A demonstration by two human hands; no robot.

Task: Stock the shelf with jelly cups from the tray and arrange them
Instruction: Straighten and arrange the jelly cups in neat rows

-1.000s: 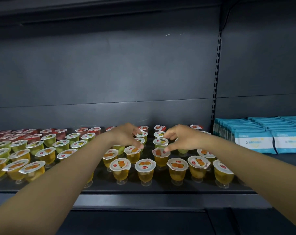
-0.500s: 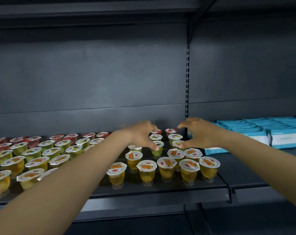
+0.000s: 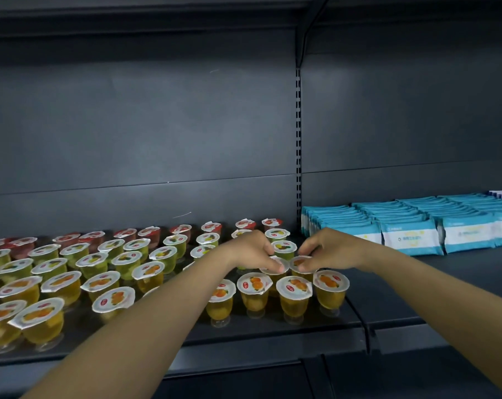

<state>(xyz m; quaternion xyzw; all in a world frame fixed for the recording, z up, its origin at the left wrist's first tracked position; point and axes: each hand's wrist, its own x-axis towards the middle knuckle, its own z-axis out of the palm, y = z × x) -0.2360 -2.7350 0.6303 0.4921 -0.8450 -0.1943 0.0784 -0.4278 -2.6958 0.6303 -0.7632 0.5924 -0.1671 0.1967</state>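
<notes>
Several jelly cups stand in rows on the dark shelf (image 3: 272, 326): orange ones in front, green ones behind, red ones at the back. My left hand (image 3: 252, 251) pinches the lid rim of an orange jelly cup (image 3: 275, 267) in the second row. My right hand (image 3: 327, 250) pinches the lid of the neighbouring orange jelly cup (image 3: 300, 264) just to its right. Both cups rest on the shelf near its right end. In front of them stands a row of orange cups (image 3: 294, 295). No tray is in view.
Blue and white packets (image 3: 410, 226) fill the adjoining shelf section to the right, past the slotted upright (image 3: 298, 145). The shelf's back wall is dark grey. A further shelf hangs overhead. Bare shelf lies in front of the packets.
The view has swung left, then right. Both hands came down and closer together, from the back rows onto two orange cups in the second row.
</notes>
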